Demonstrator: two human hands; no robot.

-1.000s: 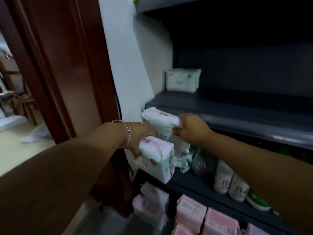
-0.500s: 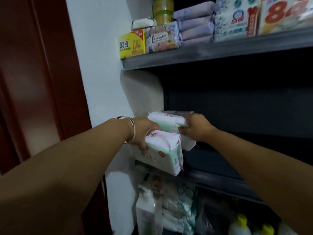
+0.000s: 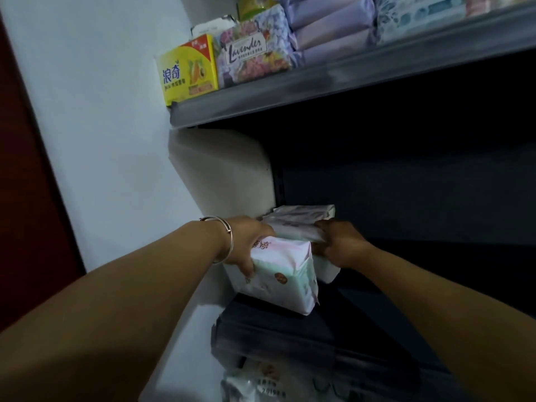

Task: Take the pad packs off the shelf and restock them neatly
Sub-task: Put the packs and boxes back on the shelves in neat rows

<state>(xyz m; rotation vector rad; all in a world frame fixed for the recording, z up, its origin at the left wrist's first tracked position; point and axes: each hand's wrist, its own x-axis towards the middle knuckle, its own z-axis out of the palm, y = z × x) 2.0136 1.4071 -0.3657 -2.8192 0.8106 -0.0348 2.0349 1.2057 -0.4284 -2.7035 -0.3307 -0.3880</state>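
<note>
Your left hand [image 3: 246, 245] grips a pink-and-mint pad pack [image 3: 282, 274] at the front left of the dark middle shelf [image 3: 304, 329]. Your right hand [image 3: 340, 245] curls round a second pack [image 3: 295, 230] and pushes it toward the pack at the back [image 3: 304, 211]; the dim corner hides whether they touch. Slide the second pack flush against the wall [image 3: 217, 175], square its edges, then set the left pack directly in front.
</note>
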